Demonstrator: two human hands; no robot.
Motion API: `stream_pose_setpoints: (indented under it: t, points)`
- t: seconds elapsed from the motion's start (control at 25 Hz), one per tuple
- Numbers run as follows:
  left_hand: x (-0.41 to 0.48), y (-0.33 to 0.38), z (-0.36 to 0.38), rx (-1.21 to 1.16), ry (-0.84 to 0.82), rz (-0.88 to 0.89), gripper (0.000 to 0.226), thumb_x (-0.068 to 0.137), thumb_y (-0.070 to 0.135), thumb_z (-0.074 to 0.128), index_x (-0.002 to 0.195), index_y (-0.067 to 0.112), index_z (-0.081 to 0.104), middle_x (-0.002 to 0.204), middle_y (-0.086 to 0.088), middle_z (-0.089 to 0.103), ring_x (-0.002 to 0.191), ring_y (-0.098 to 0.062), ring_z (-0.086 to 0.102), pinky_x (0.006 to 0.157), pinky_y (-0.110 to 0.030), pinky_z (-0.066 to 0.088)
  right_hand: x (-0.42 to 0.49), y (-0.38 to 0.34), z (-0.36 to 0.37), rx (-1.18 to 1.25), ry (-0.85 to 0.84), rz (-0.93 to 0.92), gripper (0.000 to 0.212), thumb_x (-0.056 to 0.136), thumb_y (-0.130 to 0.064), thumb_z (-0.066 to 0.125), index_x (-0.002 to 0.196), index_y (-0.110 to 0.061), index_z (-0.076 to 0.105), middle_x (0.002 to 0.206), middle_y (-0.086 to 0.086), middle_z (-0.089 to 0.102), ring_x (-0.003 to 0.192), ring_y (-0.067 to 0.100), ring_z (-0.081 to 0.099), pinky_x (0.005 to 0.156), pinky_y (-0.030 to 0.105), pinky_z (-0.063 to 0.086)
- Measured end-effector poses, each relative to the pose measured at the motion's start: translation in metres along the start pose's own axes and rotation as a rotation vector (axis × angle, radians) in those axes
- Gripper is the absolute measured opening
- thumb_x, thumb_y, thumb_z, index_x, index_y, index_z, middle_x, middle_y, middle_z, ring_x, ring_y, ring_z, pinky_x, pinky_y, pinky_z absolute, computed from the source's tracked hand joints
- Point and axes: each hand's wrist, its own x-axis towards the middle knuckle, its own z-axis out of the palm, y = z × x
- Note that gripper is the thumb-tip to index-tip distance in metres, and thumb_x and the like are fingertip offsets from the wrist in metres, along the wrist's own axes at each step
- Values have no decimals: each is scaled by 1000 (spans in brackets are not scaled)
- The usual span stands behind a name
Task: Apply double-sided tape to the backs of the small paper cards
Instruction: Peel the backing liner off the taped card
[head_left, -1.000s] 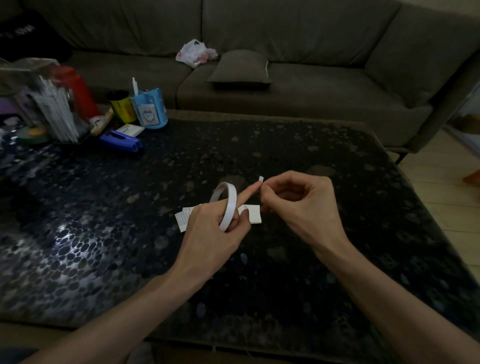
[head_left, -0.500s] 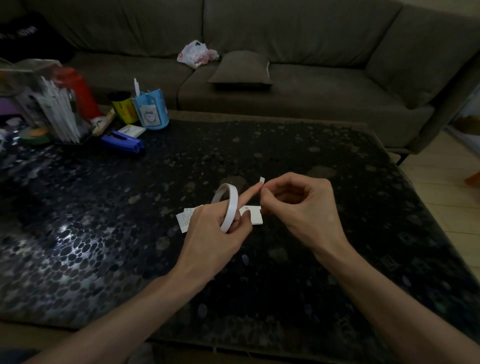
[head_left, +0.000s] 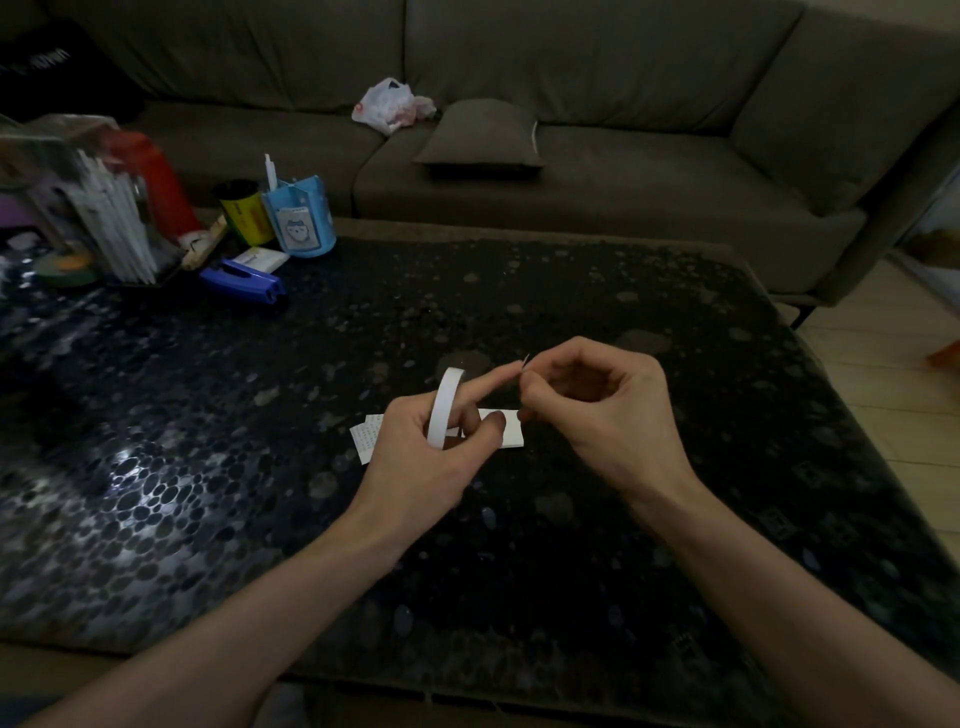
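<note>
My left hand (head_left: 426, 457) holds a white roll of double-sided tape (head_left: 444, 405) upright above the dark table (head_left: 208, 467), index finger stretched out to the right. My right hand (head_left: 597, 405) pinches a tiny strip of tape (head_left: 525, 362) at that fingertip. Under the hands lie small white paper cards: one (head_left: 511, 428) shows between the hands, another printed one (head_left: 366, 436) sticks out left of my left hand. Both are partly hidden by my fingers.
At the table's far left stand a blue stapler (head_left: 244, 283), a blue pen holder (head_left: 298, 218), a yellow can (head_left: 244, 213), a red bottle (head_left: 161, 182) and a clear box of white sticks (head_left: 104, 218). A grey sofa (head_left: 571, 130) with a cushion and plastic bag runs behind.
The tiny tape strip at my fingertips has turned edge-on and looks thinner. Both hands stay in nearly the same place.
</note>
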Motion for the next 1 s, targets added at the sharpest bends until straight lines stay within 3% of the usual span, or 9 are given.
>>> stream_pose_setpoints:
  t: [0.24,0.48,0.6,0.64,0.72,0.76,1.0]
  points:
    - [2,-2,0,-32,-6,-20,45,97,13,69,127,46,71,59,14,47,55,-2,45,59,-11,43,1,1,1,78,11,25,7,90,-13,77,90,-20,78,87,-9,78,75,10,77,72,16,58]
    - [-1,6,-1,32,-23,25,46,97,8,69,128,41,71,56,13,49,49,-3,42,56,-23,42,2,1,1,123,6,61,5,93,-18,74,94,-20,79,87,-6,79,75,11,77,70,17,59]
    - [-3,8,-1,46,-15,18,49,96,6,69,129,42,69,56,6,48,50,-5,42,55,-22,41,2,1,1,153,-6,68,6,91,-21,75,95,-18,79,88,-5,80,76,12,78,69,17,58]
    - [-3,9,0,59,-12,3,43,96,6,69,127,37,72,57,3,48,50,-5,42,54,-24,42,2,1,1,173,-7,72,9,90,-23,75,95,-18,80,88,-5,80,75,13,78,68,17,58]
    - [-4,5,-1,74,-9,-28,20,96,10,70,115,9,76,57,3,48,49,-7,43,55,-32,43,1,0,1,211,-11,84,16,87,-30,75,96,-17,81,88,-3,80,76,14,78,67,17,58]
    - [-4,3,-1,76,-7,-33,20,95,11,70,109,-3,72,56,4,49,49,-8,44,55,-34,44,1,0,1,225,-13,95,18,87,-31,74,96,-18,81,89,-2,80,76,14,78,67,17,58]
    - [-4,8,1,52,-11,-20,20,94,11,70,97,-9,70,57,-3,52,50,-13,47,54,-43,45,5,1,0,317,-21,158,17,87,-28,76,94,-13,82,91,5,81,78,20,79,68,21,60]
